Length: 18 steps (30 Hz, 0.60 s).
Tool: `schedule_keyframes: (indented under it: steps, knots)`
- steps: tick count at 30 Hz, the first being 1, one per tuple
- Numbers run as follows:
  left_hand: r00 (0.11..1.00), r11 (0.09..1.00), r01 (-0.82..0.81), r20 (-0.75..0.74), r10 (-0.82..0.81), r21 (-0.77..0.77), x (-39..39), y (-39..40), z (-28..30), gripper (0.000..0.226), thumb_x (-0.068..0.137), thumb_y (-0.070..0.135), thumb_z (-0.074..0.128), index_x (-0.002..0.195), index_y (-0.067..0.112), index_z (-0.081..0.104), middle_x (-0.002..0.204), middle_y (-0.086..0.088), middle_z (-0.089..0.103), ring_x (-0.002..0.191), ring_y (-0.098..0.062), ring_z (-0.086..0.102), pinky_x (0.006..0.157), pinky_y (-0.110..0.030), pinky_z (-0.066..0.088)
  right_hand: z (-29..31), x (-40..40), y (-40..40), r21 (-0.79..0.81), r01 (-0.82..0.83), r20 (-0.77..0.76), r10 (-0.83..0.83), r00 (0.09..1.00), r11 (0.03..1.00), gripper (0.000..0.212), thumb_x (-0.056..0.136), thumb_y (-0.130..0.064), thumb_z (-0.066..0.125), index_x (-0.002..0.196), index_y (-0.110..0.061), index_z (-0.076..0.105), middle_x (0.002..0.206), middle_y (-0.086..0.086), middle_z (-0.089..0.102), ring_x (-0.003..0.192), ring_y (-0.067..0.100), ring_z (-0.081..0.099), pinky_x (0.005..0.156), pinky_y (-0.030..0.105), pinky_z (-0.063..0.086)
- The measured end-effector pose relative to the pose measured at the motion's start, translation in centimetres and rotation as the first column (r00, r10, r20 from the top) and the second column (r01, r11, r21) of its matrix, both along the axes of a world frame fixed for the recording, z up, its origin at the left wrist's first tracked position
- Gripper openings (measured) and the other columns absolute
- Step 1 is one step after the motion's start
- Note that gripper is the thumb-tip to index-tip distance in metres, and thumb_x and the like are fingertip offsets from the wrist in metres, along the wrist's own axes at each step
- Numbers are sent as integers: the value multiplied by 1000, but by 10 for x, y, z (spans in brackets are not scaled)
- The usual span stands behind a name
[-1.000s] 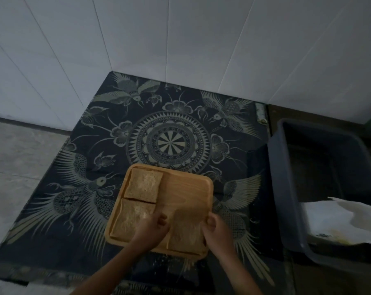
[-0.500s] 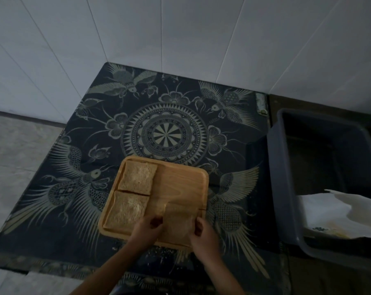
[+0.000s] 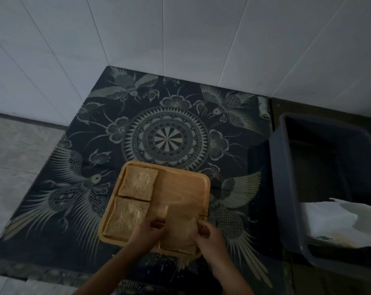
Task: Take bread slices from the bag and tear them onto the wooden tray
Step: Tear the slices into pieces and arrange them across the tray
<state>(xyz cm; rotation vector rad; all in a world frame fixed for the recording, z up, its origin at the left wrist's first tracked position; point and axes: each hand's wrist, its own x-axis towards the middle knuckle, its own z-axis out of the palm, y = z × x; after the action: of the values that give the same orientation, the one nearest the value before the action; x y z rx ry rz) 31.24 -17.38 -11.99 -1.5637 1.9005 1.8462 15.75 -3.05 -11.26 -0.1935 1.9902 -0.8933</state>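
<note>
A square wooden tray (image 3: 184, 184) lies on the dark patterned cloth near its front edge. Two brown bread slices rest flat in its left half, one at the back (image 3: 137, 182) and one at the front (image 3: 127, 218). Over the tray's front right corner both hands pinch a third bread slice (image 3: 180, 226). My left hand (image 3: 147, 231) grips its left edge and my right hand (image 3: 210, 237) grips its right edge. The slice is blurred, and I cannot tell whether it is torn. A white crumpled bag (image 3: 333, 222) lies in the grey tub to the right.
The grey plastic tub (image 3: 286, 188) stands right of the cloth (image 3: 165, 141), close to the tray. White tiled walls close off the back. A grey tiled surface (image 3: 16, 162) lies to the left. Crumbs speckle the cloth in front of the tray.
Both hands have kept hold of the third slice over the tray's front right corner, shifting it slightly. The two flat slices have stayed in place.
</note>
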Motion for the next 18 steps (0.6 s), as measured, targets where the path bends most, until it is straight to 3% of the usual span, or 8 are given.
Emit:
schedule_keyframes:
  steps: [2,4,6,10,14,18]
  knots:
    - [999,1000,10,-34,-10,17,-7,-6,6,14,88,21,73,101,21,74,96,0,75,88,-12,72,69,-22,57,0,-8,-4,-20,40,42,-39,998,999,29,90,-22,76,112,-38,67,101,-17,69,90,-3,66,70,17,55]
    - [998,999,29,-56,-28,14,-16,-15,10,15,89,21,72,104,20,73,99,-1,74,90,-15,71,76,-29,60,2,-16,-8,-40,86,102,-82,991,995,32,90,-16,76,118,-30,67,113,-5,71,104,11,68,88,33,60]
    - [998,999,38,-59,-38,-6,-27,-25,13,16,89,24,72,105,24,73,99,1,73,92,-14,70,79,-33,60,3,-25,-14,-82,110,125,-99,987,991,34,89,-17,77,120,-28,68,117,-1,72,108,16,69,95,43,59]
    - [995,998,53,-81,-54,-13,-49,-45,16,13,89,26,70,101,30,73,98,4,74,91,-10,71,73,-25,57,5,-44,-28,-135,123,83,-112,990,983,27,85,-24,81,105,-38,67,113,-7,73,106,12,69,94,43,60]
    - [996,997,69,-50,-70,-35,-69,-62,13,20,91,21,68,110,20,73,101,0,73,94,-17,70,85,-38,61,3,-59,-46,-151,129,53,-122,991,980,29,89,-19,78,112,-31,65,115,-5,71,106,11,68,93,41,59]
    - [996,992,83,-4,-84,-92,-80,-73,2,23,89,18,70,112,14,74,98,-4,76,89,-21,72,86,-44,61,-2,-66,-60,-142,111,0,-112,994,984,34,90,-18,76,120,-27,62,113,-7,69,101,6,67,83,31,60]
